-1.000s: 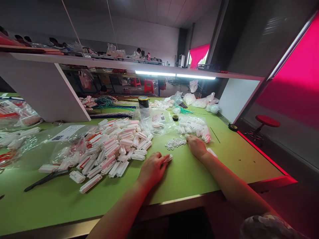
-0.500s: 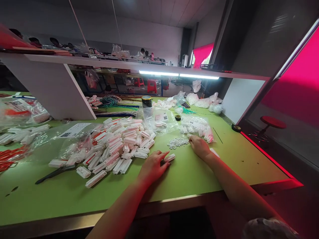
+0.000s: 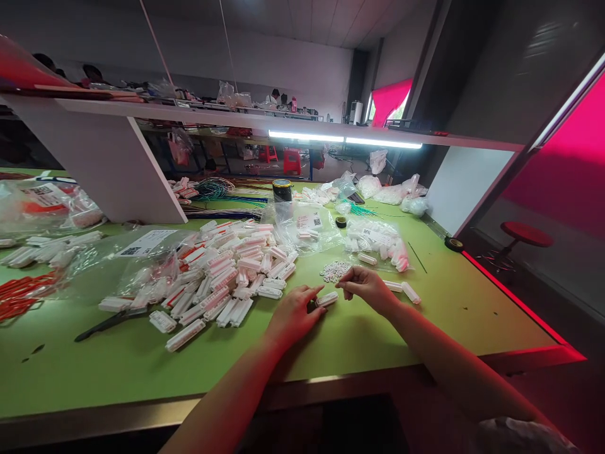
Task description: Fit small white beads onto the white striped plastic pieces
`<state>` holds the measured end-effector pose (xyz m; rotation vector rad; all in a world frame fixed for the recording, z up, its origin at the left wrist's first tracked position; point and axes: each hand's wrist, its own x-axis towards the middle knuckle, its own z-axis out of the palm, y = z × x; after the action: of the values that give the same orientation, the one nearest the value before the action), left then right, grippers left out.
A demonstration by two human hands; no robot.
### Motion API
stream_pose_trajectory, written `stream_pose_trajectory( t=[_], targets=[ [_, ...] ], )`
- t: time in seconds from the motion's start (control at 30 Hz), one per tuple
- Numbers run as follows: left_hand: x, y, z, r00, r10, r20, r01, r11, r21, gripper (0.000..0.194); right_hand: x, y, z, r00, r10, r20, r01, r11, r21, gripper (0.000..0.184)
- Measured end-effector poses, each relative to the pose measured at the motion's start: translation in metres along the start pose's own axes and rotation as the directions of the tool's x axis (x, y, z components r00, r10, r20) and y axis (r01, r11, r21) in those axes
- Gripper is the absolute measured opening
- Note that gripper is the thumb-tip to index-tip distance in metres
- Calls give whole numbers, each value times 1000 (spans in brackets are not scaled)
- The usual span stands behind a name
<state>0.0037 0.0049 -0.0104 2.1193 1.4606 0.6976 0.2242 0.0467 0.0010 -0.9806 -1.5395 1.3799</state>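
My left hand rests on the green tabletop. Its thumb and index finger lie around the left end of a white plastic connector housing, which seems lightly held between them. Just past the housing's right end, my right hand is closed in a pinch above the table; anything between the fingertips is too small to make out. Behind the right fingertips lies a small heap of tiny white pieces, partly covered by the hand. Loose white housings lie to the right of my right hand.
A large pile of white housings spreads on the left, with a dark-handled tool before it. Clear bags and tape rolls stand behind. A lit shelf crosses above. Orange-red parts lie far left.
My right hand has moved left from beside the bag, over the heap's edge to near the housing, uncovering loose housings behind it. My left hand has loosened and stays around the housing. The view has shifted slightly.
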Motion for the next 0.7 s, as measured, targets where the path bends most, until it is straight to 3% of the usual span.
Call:
stream_pose_trajectory(
  t=[0.1, 0.2, 0.3, 0.4, 0.57, 0.7],
  targets=[
    [0, 0, 0, 1000, 2, 3, -2, 1000, -12, 51, -1, 3, 1, 999, -35, 18, 36, 998, -42, 34],
    [0, -2, 1, 1000, 11, -10, -11, 1000, -12, 47, -2, 9, 2, 993, -118, 14, 118, 964, -239, 25],
    [-1, -3, 2, 1000, 10, -26, -10, 1000, 0, 45, -3, 13, 5, 963, -267, 21, 248, 857, -451, 19],
    [0, -5, 3, 1000, 7, -29, -6, 1000, 9, 44, -3, 16, 10, 922, -378, 88, 362, 755, -547, 19],
    [1, -5, 4, 1000, 8, -30, -7, 1000, 25, 43, -5, 20, 15, 894, -416, 166, 416, 636, -650, 20],
    [1, -4, 4, 1000, 15, -22, -14, 999, 29, 43, -7, 20, 17, 876, -419, 238, 425, 437, -793, 19]
  ],
)
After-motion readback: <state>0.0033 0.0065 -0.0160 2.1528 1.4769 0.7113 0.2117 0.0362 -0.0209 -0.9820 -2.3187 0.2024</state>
